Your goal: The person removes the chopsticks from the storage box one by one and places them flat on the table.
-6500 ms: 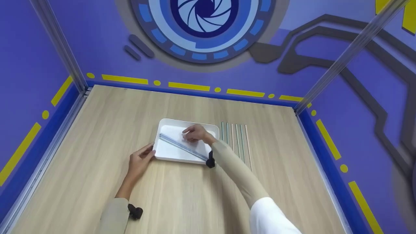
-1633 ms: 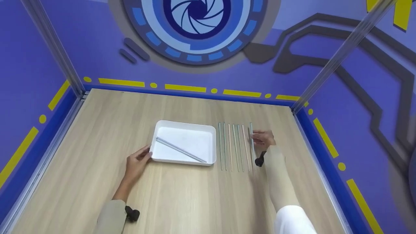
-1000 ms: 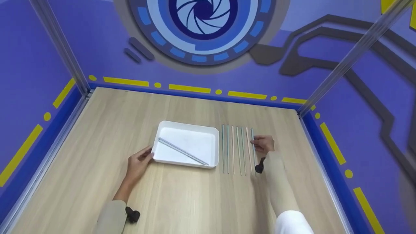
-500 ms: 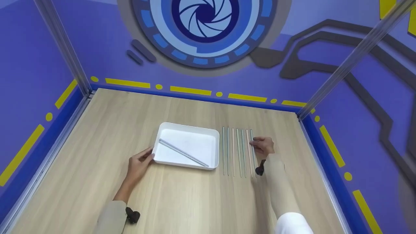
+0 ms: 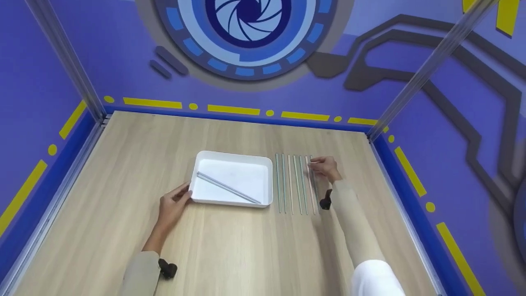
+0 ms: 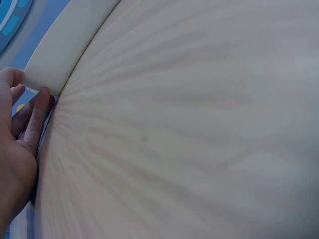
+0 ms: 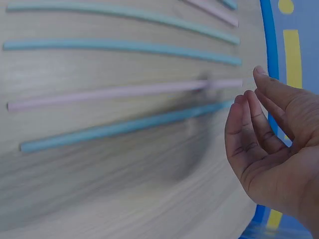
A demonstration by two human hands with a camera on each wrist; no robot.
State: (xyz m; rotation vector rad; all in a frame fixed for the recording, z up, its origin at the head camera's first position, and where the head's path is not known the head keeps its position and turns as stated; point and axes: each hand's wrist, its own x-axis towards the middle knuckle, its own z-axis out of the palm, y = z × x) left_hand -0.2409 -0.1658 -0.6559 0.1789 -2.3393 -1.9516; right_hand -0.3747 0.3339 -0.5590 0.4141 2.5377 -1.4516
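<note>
Around the near left corner of a white tray point(image 5: 246, 174), my left hand point(image 5: 170, 206) holds the rim with thumb and fingers; the left wrist view shows them against its wall. Grey-blue drinking straws point(image 5: 228, 188) lie slanting side by side in the tray. My right hand point(image 5: 326, 166) hovers by the far end of the rightmost blue straw point(image 7: 99, 132), which lies on the table. Its thumb and fingertips stand apart in the right wrist view, with no straw between them. Left of that straw lies a pink straw point(image 7: 99, 94).
Several green, blue and pink straws point(image 5: 292, 185) lie in a row between the tray and my right hand. The wooden table point(image 5: 230, 250) is bounded by a purple back wall point(image 5: 135, 82) and side walls.
My right hand took a blue straw from the tray, laid it at the row's right end and let go. It has since shifted slightly left and away. The left hand stays at the tray.
</note>
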